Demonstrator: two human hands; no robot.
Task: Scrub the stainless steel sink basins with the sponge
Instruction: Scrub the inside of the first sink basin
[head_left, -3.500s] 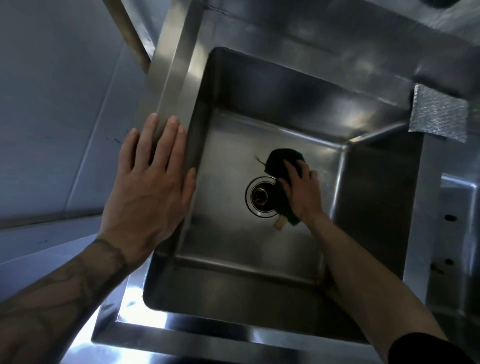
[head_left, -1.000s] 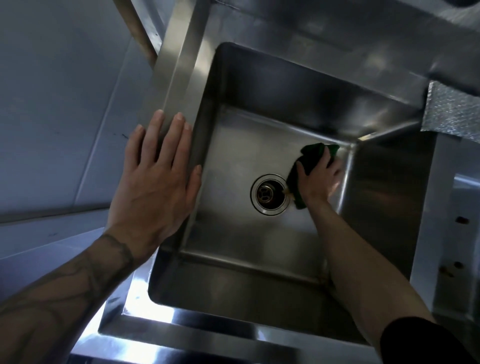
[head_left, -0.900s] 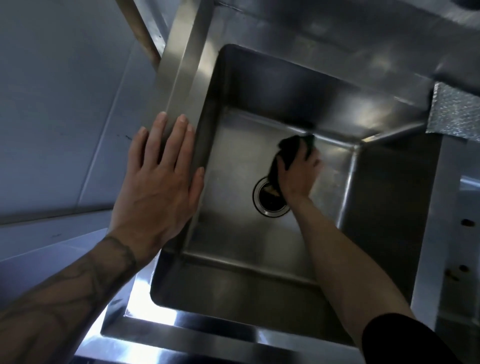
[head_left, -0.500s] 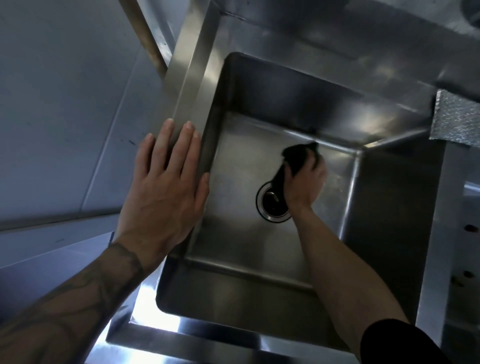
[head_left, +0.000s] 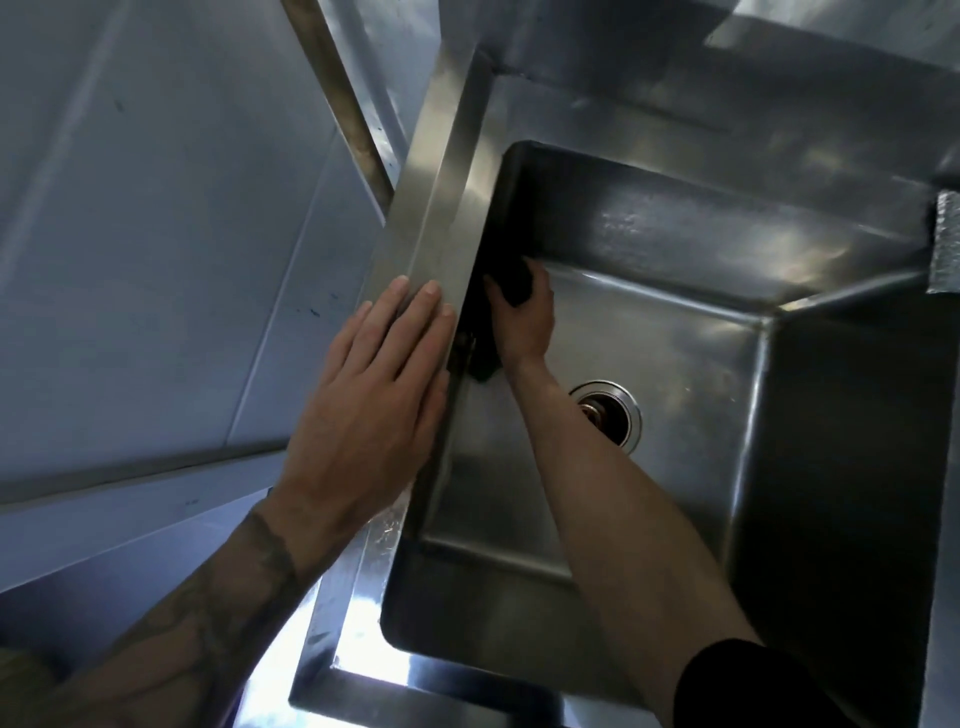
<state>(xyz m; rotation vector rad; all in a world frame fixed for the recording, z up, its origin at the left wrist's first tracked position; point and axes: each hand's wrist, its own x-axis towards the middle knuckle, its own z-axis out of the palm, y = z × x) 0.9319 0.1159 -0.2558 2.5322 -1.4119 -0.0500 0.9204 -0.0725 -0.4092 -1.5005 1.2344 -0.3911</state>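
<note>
Basin (head_left: 675, 338): steel; left wall being scrubbed.
Left hand (head_left: 369, 415): flat, fingers straight, bracing on rim (head_left: 436, 208).
Right hand (head_left: 522, 317): fingers curled round sponge.
Sponge (head_left: 514, 283): dark, pressed against left wall near far corner.
Advice: firm overlapping strokes, full wall height, into corner seam.

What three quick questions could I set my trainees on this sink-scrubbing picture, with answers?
1. True or false: the left hand lies flat on the sink rim.
2. Where is the sponge pressed? A: outside the sink. B: against the left wall of the basin. C: under the left hand.
3. Fill in: the sponge is held by the ____ hand.
Key: 1 true; 2 B; 3 right hand.
</note>
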